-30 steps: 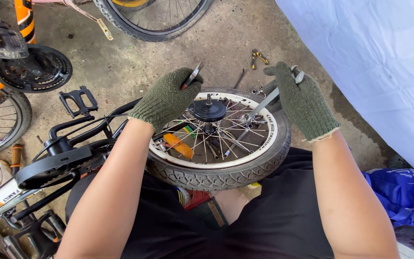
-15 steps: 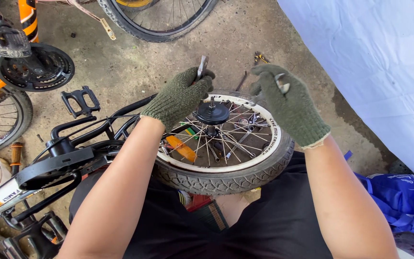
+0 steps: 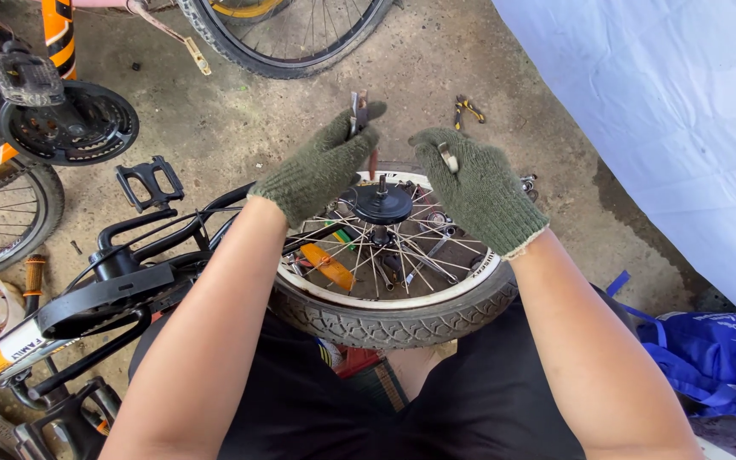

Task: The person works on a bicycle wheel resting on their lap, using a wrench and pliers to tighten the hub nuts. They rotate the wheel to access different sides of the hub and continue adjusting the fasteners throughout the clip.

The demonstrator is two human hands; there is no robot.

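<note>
Small bicycle wheel point(image 3: 389, 319) lies flat across the person's lap, directly under both hands; white rim, black knobbly tyre, spokes running to a black hub point(image 3: 382, 204) that sits just below and between the two hands. An orange reflector point(image 3: 327, 265) is clipped in the spokes below the left wrist.

Left hand point(image 3: 321, 170), in a green knit glove, fingers curled shut around a slim metal tool point(image 3: 356, 112) whose ends stick up past the fingertips; exact kind of tool cannot be told.

Right hand point(image 3: 474, 187), same glove, raised over the far rim, fingers loosely bent; a small bright metal piece point(image 3: 447, 158) is pinched near the forefinger and thumb. The two hands are near each other but not touching.

Beyond the right hand's fingertips, yellow-handled pliers point(image 3: 468, 108) lie on the concrete floor point(image 3: 240, 119). Outward of the left forearm: a black bicycle frame point(image 3: 142, 255) with a black pedal point(image 3: 148, 181). Farther out on that side, a chainring with crank point(image 3: 66, 119). Ahead of both hands, a larger wheel point(image 3: 287, 34). Outward of the right arm, a white sheet point(image 3: 666, 111) and a blue bag point(image 3: 713, 353)
</note>
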